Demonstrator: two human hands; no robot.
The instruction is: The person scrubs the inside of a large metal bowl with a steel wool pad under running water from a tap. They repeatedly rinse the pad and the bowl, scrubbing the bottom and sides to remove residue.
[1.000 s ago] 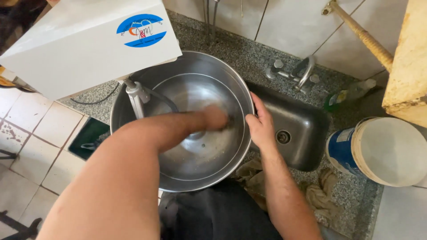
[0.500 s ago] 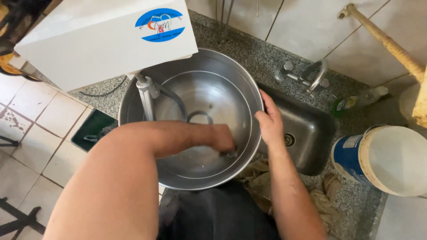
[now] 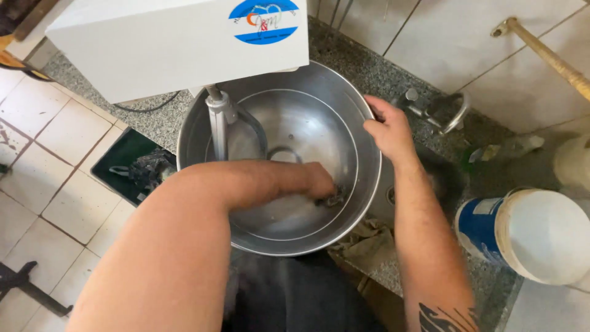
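Bowl point(image 3: 289, 123): the left hand point(image 3: 319, 182) is closed on a dark scrubber point(image 3: 335, 198) at its 5 o'clock wall; the right hand point(image 3: 387, 126) grips the 3 o'clock rim.

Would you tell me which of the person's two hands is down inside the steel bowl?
The left hand, pressing a dark scrubber against the bowl's inner wall; the right hand only grips the rim.
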